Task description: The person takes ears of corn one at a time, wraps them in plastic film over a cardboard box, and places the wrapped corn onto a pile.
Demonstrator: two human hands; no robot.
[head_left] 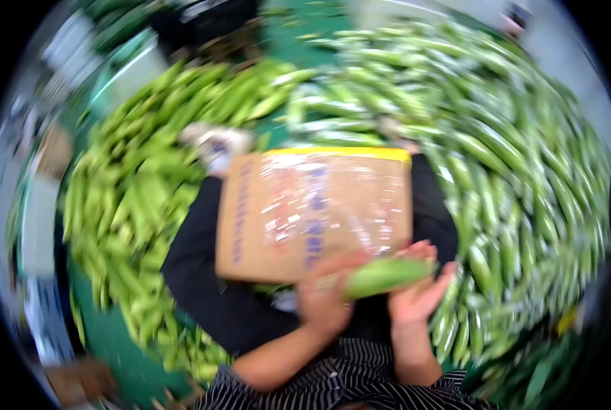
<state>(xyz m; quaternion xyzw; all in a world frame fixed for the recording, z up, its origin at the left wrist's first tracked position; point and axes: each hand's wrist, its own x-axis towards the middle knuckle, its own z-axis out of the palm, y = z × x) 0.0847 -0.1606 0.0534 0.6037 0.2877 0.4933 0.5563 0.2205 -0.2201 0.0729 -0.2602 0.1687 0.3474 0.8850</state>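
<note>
My left hand (324, 295) is closed around one end of a green ear of corn (387, 277), its husk still on. The other end of the corn lies over the fingers of my right hand (416, 295), which is palm up with its fingers spread. Just beyond both hands, a cardboard box (251, 219) rests across my lap. Shiny clear plastic film (332, 198) covers much of its top, with a yellow strip (336, 152) along the far edge. Motion blurs the hands and corn slightly.
On the left lies a heap of bare husked-on corn (141, 198). A larger heap of plastic-wrapped corn (503, 150) spreads over the right. Green floor (124, 362) shows between things. A light-coloured crate (131, 72) stands at the far left, and dark green leaves (537, 376) lie lower right.
</note>
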